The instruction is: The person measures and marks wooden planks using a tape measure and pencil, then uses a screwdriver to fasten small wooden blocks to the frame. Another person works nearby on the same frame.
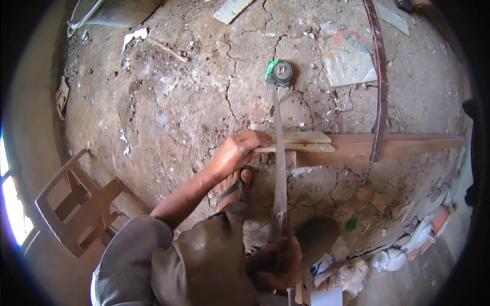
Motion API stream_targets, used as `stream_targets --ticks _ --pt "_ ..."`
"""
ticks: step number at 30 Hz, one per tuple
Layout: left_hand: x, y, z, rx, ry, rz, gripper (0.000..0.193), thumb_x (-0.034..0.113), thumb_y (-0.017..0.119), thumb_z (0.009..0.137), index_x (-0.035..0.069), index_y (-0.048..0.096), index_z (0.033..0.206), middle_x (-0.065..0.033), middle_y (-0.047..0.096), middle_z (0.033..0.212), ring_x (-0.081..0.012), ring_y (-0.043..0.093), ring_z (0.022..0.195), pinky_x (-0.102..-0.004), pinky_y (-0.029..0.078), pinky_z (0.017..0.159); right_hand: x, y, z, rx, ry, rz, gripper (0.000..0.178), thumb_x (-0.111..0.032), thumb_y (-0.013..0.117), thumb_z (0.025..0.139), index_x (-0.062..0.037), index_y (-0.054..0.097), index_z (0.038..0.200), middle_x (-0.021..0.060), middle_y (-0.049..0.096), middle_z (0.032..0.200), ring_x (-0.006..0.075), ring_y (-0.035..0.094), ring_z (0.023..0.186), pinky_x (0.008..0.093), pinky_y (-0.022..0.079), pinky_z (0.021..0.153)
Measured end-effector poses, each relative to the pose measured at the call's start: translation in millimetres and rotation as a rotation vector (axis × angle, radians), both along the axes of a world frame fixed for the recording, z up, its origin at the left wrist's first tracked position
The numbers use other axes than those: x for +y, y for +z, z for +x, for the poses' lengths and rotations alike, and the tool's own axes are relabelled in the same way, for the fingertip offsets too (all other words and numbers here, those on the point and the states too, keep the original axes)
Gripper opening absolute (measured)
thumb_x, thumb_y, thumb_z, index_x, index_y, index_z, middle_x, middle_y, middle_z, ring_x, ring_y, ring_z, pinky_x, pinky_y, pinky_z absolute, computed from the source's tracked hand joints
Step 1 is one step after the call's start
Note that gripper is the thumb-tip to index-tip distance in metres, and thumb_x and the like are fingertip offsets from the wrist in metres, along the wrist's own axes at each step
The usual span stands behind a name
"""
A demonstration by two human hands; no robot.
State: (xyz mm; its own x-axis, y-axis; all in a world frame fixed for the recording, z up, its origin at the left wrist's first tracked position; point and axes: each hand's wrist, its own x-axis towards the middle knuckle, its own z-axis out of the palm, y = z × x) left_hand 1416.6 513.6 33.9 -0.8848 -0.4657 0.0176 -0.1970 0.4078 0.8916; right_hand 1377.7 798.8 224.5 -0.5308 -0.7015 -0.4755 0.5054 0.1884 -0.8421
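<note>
My left hand (pixel 247 145) is closed on the near ends of two pale wooden strips (pixel 306 136), which lie side by side over the end of a longer brown wooden beam (pixel 352 152). My right hand (pixel 286 262), partly blurred, grips the dark handle of a hand saw at the lower middle. The long tapering blade of the hand saw (pixel 280 178) points away from me and crosses the strips just right of my left hand. Beyond its tip a black and green tape measure (pixel 279 73) rests on the ground.
My sandalled foot (pixel 232 193) stands beside the strips. A dark reddish bar (pixel 378 81) lies across the beam. At left is a brown plastic chair (pixel 81 204). A flattened bag (pixel 349 58) lies far right; crumpled plastic bags (pixel 393 259) lie near the right wall. The ground is cracked earth.
</note>
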Motion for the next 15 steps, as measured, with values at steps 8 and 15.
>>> stream_targets --ticks 8,15 --pt "13.3 21.9 -12.1 -0.247 -0.066 -0.449 0.024 0.014 0.065 0.089 0.007 0.065 0.112 -0.0108 0.071 0.098 -0.0302 0.072 0.093 -0.0414 0.062 0.073 3.8 -20.5 18.7 0.542 0.034 0.36 0.064 -0.021 0.075 0.09 0.0118 0.051 0.14 0.0168 0.073 0.098 0.0197 0.071 0.082 0.032 0.056 0.074" --pt "5.0 12.1 -24.0 -0.615 -0.197 -0.491 0.019 0.023 0.06 0.098 0.006 0.068 0.095 -0.0114 0.073 0.094 -0.0295 0.075 0.084 -0.0436 0.062 0.067 -9.1 -38.5 26.6 0.845 -0.035 0.236 0.064 -0.024 0.071 0.092 0.0146 0.052 0.14 0.0143 0.069 0.095 0.019 0.067 0.079 0.0334 0.054 0.075"
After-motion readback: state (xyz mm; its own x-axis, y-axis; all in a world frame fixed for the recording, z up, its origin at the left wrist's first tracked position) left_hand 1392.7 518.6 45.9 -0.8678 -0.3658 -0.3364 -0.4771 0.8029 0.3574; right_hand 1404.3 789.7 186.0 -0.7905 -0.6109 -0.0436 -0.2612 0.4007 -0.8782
